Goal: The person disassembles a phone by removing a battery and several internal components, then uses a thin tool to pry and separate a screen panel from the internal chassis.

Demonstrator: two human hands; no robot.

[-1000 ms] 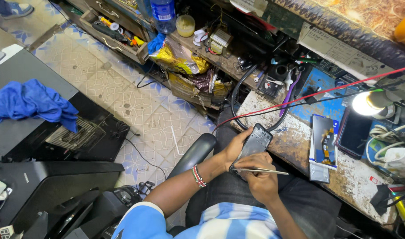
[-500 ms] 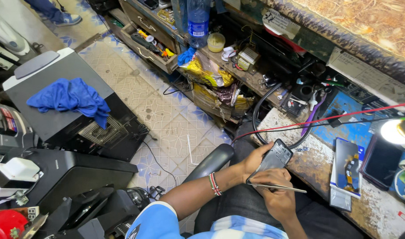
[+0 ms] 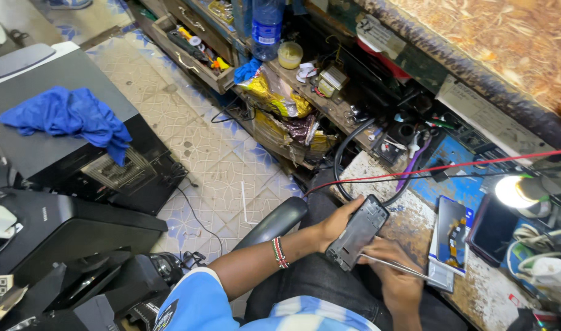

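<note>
Nearest, the left hand (image 3: 334,225) cradles an opened phone (image 3: 357,233) over the lap, fingers curled round its long edges and closed on the frame. The right hand (image 3: 396,276) is pinched shut on thin tweezers (image 3: 394,265), tips at the phone's lower end. I judge the phone light, stiff and thin, with exposed insides that look fragile, so the rim is the safe hold; the smooth frame could slip. Just beyond, on the worn counter (image 3: 409,224), lies a flat box (image 3: 449,236), a lit lamp (image 3: 516,191) further right. Across the floor, a blue cloth (image 3: 72,116) sits on a dark case.
</note>
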